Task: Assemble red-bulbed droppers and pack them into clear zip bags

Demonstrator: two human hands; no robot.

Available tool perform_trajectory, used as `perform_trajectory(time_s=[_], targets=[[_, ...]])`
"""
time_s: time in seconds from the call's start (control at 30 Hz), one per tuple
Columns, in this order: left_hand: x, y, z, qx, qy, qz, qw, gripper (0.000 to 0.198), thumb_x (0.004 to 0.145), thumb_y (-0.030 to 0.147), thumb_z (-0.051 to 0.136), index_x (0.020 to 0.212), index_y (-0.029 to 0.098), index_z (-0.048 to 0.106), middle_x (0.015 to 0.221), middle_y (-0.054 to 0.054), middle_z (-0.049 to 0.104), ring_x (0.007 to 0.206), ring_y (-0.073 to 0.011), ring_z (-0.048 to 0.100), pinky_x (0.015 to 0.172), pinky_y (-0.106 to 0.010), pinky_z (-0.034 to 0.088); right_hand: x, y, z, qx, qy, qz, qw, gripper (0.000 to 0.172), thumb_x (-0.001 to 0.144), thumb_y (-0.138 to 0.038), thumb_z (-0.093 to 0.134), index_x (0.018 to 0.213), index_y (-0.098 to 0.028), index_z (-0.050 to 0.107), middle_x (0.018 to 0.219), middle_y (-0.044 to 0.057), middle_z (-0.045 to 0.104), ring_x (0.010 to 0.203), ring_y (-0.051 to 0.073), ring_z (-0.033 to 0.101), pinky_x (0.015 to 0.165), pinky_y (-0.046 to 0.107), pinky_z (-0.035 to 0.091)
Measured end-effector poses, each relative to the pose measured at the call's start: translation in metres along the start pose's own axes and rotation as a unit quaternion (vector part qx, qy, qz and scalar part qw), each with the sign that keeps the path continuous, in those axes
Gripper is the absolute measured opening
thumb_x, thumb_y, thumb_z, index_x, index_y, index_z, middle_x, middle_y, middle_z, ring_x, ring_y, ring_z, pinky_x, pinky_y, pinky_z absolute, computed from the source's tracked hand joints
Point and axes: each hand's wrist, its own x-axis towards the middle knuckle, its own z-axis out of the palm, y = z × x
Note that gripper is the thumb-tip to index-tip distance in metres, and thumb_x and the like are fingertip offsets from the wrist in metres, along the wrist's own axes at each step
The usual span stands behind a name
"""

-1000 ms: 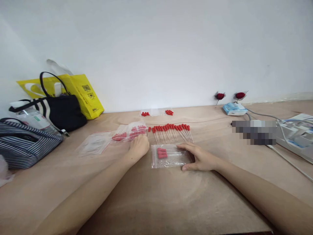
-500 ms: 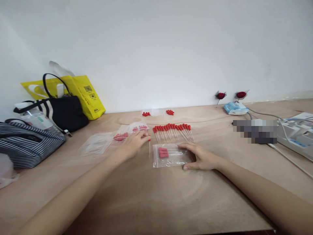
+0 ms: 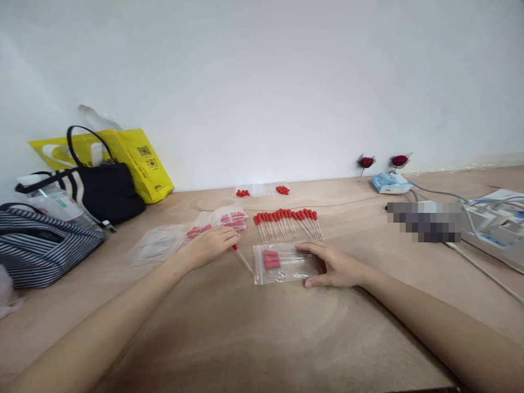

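My left hand (image 3: 215, 243) is closed in a pinch near the red bulb of a glass dropper (image 3: 244, 261). Its thin clear tube slants down to the right, with the tip at the zip end of a clear zip bag (image 3: 292, 273). Inside that bag lie three droppers with red bulbs (image 3: 271, 260). My right hand (image 3: 333, 266) grips the bag's right end, fingers on the far edge and thumb on the near edge. Just beyond the bag is a row of several loose droppers (image 3: 286, 221), bulbs pointing away from me.
Filled zip bags (image 3: 233, 217) and a flat zip bag (image 3: 158, 245) lie at left. Another pair of filled bags (image 3: 262, 189) rests by the wall. Farther left stand a striped bag (image 3: 49, 245), black bag (image 3: 110, 191) and yellow bag (image 3: 149, 169). Tissues (image 3: 391, 183) and cables (image 3: 487, 267) are right.
My left hand has drawn a dropper toward me and left, turning it from upright in view to slanted, its tip now at the bag. My right hand stays on the bag.
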Motion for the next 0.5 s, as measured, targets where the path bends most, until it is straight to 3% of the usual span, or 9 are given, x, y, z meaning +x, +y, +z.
perform_trajectory(time_s=[0.13,0.23,0.5], targets=[[-0.04,-0.003,-0.001,-0.025,0.042,-0.051,0.997,0.027,0.087,0.017,0.033,0.093,0.02,0.059,0.095,-0.005,0.064,0.083,-0.0167,0.059,0.073,-0.026,0.045,-0.001,0.002,0.001,-0.002,0.001,-0.001,1.0,0.073,0.064,-0.05,0.066,0.124,-0.018,0.04,0.122,0.013,0.047,0.111,0.026,0.045,0.093,0.043,0.038],[-0.054,-0.003,0.001,-0.033,0.081,-0.088,0.992,0.028,0.088,0.021,0.03,0.091,0.02,0.058,0.091,-0.004,0.064,0.08,-0.0155,0.06,0.069,-0.024,0.045,-0.001,0.003,0.003,-0.006,0.002,0.002,1.0,0.073,0.064,-0.05,0.066,0.125,-0.018,0.04,0.122,0.013,0.047,0.111,0.026,0.045,0.093,0.043,0.038],[-0.04,0.009,0.012,-0.018,0.112,-0.064,0.991,0.03,0.089,0.024,0.031,0.085,0.017,0.06,0.083,-0.005,0.064,0.071,-0.014,0.06,0.062,-0.022,0.044,-0.002,0.002,0.003,-0.006,0.003,0.006,1.0,0.074,0.064,-0.05,0.066,0.125,-0.019,0.04,0.122,0.012,0.047,0.111,0.026,0.045,0.093,0.043,0.038]])
